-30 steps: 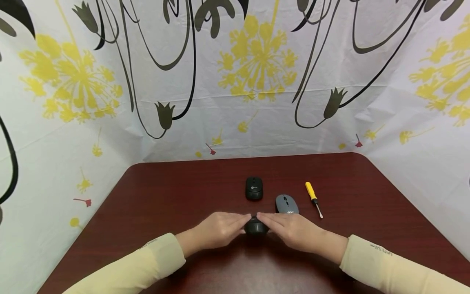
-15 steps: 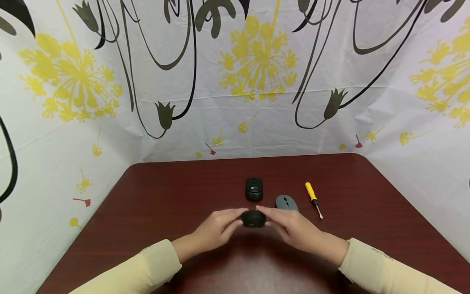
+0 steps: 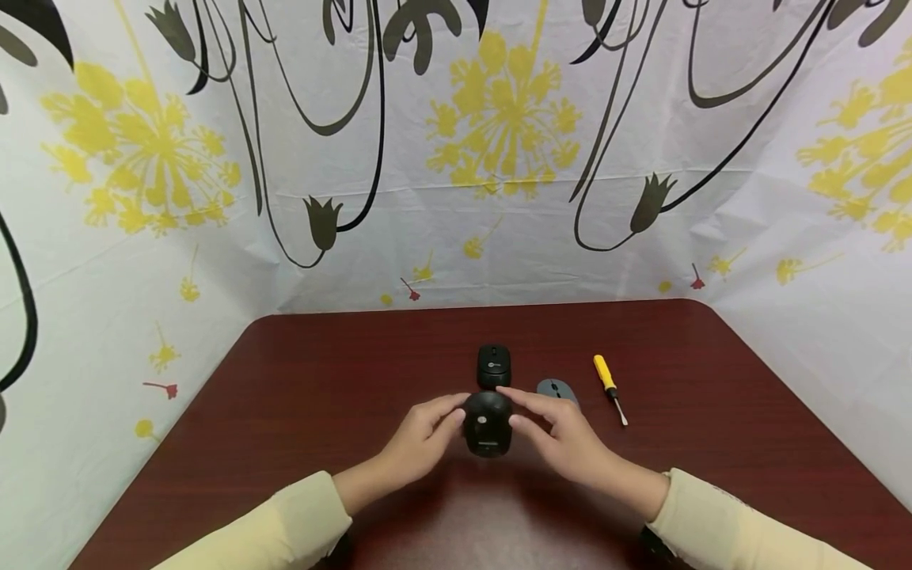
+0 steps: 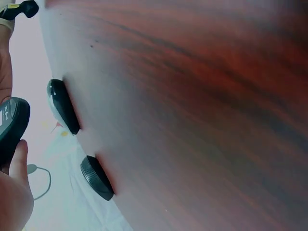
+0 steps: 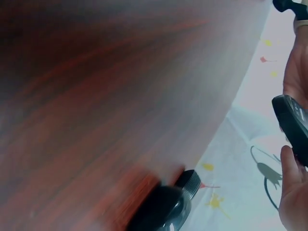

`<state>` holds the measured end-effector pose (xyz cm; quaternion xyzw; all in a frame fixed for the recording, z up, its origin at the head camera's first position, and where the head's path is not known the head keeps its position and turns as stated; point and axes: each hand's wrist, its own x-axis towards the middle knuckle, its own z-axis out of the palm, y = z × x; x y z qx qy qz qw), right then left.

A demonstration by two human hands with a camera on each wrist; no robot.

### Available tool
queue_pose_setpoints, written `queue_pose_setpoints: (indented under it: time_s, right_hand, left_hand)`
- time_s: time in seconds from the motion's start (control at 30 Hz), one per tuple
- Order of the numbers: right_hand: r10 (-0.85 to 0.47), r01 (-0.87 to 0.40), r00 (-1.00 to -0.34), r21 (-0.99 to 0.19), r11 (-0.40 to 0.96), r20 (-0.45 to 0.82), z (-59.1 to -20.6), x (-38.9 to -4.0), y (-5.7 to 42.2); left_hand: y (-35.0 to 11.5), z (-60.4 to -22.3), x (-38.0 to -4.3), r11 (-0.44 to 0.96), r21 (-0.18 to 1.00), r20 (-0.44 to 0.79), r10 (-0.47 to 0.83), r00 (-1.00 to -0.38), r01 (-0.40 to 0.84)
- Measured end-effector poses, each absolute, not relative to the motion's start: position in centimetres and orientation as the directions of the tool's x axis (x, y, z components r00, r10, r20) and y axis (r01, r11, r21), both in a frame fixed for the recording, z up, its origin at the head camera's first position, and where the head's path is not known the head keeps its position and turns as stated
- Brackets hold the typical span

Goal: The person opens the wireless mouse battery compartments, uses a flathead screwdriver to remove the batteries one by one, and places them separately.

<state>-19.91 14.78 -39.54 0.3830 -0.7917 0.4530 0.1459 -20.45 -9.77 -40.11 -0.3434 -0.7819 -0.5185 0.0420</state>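
A black computer mouse (image 3: 488, 434) is held between both hands in the middle of the head view, one broad face with small light marks turned toward the head camera. My left hand (image 3: 419, 437) grips its left side with thumb and fingers, and my right hand (image 3: 568, 437) grips the right side the same way. In the left wrist view the held mouse (image 4: 14, 125) is raised off the table, with part of a pale label showing. The right wrist view also shows this mouse (image 5: 292, 127) above the tabletop, between the two hands.
Behind the hands a second black mouse (image 3: 493, 364) lies on the dark red wooden table (image 3: 342, 356). A grey mouse (image 3: 556, 389) sits beside the right fingers, partly covered. Farther right lies a yellow-handled screwdriver (image 3: 606, 378). A patterned white cloth (image 3: 399, 166) hangs behind the table.
The held mouse has tilted from a narrow edge-on view to showing a broad face. Both hands have shifted slightly up in the head view, thumbs and fingers now farther spread.
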Motion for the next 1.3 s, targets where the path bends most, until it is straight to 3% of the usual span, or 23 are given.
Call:
queue_pose_setpoints:
  time_s: [0.2, 0.4, 0.53, 0.8, 1.3]
  right_hand:
    - [-0.408, -0.52, -0.823, -0.814, 0.258, 0.396, -39.1, -19.3, 14.3]
    - [-0.409, -0.325, -0.886, -0.923, 0.207, 0.22, -39.1, -19.4, 14.2]
    - [-0.434, -0.216, -0.89, -0.966, 0.14, 0.136, -39.0, -19.3, 14.1]
    - [-0.469, -0.013, -0.883, -1.0, 0.005, 0.009, -39.0, -19.2, 14.1]
    - [-0.463, 0.132, -0.881, -0.99, -0.042, -0.097, -39.2, -19.2, 13.9]
  left_hand:
    - [-9.5, -40.0, -20.2, 0.092, 0.924, 0.293, 0.458, -0.839, 0.372]
    - [-9.3, -40.0, -20.0, -0.009, 0.99, 0.131, 0.441, -0.888, 0.142]
    - [-9.4, -40.3, -19.9, -0.013, 0.999, 0.05, 0.438, -0.898, 0.05]
    - [-9.6, -40.4, -19.8, -0.014, 1.0, -0.007, 0.477, -0.879, -0.015]
    - [-9.4, -40.6, -19.3, -0.079, 0.989, -0.072, 0.451, -0.889, -0.121]
